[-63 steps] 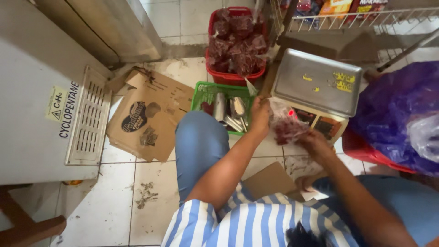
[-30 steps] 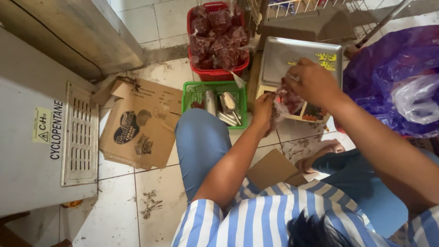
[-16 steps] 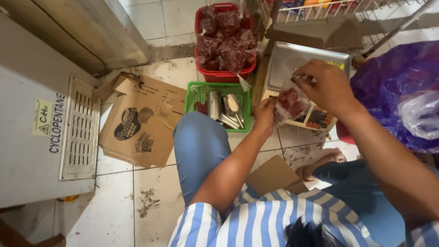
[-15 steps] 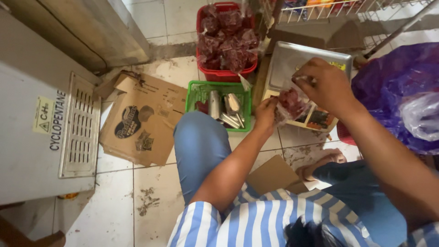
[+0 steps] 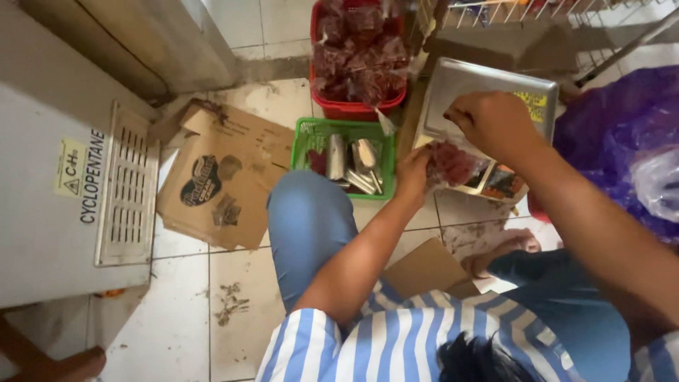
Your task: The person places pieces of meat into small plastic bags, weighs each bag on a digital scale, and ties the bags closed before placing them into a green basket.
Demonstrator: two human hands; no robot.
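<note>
I sit on the tiled floor with a small clear bag of dark red pieces [image 5: 453, 164] held in front of me. My left hand [image 5: 412, 170] grips the bag's left side. My right hand [image 5: 495, 124] pinches the bag's top from above, just over the near edge of a steel scale tray [image 5: 488, 88]. The bag hangs between both hands, partly hiding the scale's front panel.
A red basket [image 5: 357, 107] full of filled red bags stands behind a green basket [image 5: 311, 134] holding metal scoops [image 5: 353, 163]. Flattened cardboard [image 5: 212, 184] lies to the left beside a grey appliance [image 5: 56, 198]. A purple plastic sack [image 5: 622, 134] sits at the right, and a wire rack [image 5: 509, 10] stands behind.
My right hand has risen from beside the bag to above it, over the scale tray. My left hand keeps its hold, and the view has shifted slightly.
</note>
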